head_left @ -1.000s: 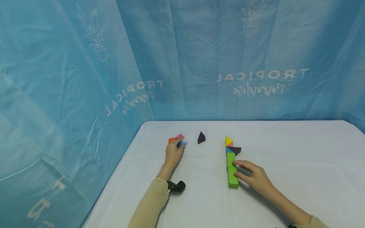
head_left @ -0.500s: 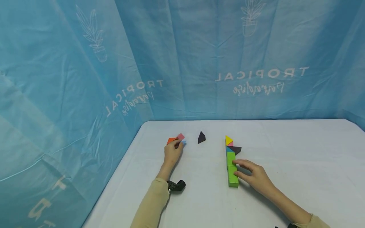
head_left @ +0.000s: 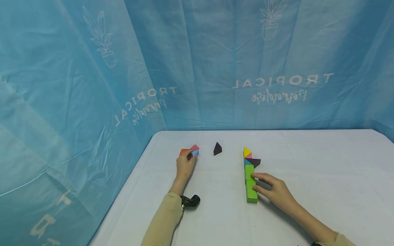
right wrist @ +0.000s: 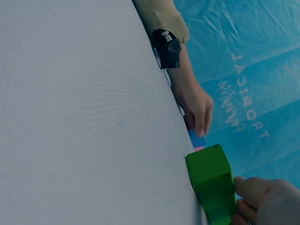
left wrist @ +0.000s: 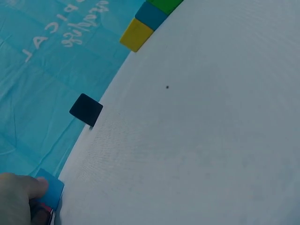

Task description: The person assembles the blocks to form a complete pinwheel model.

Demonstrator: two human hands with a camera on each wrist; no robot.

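At the table's far left my left hand [head_left: 184,168] pinches a small blue triangular block [head_left: 195,153], its thumb lying on the block's face in the left wrist view. An orange block [head_left: 183,151] and a pink block [head_left: 195,147] sit right beside it, partly covered by the fingers. My right hand [head_left: 277,192] rests by the row of blocks, thumb and forefinger touching the right side of two green blocks [head_left: 251,191], [head_left: 249,172]. Beyond them the row continues with a blue block [head_left: 247,162], a dark block [head_left: 254,162], a pink block [head_left: 250,155] and a yellow triangle [head_left: 247,152].
A separate dark block [head_left: 217,149] stands between the left cluster and the row. Blue printed curtains [head_left: 197,68] rise behind and to the left of the white table [head_left: 215,212]. A black wrist mount [head_left: 191,201] juts from the left sleeve.
The left fingers have turned the blue triangular block and drawn it slightly left, closer to the orange and pink blocks. My right hand and the row have stayed put.
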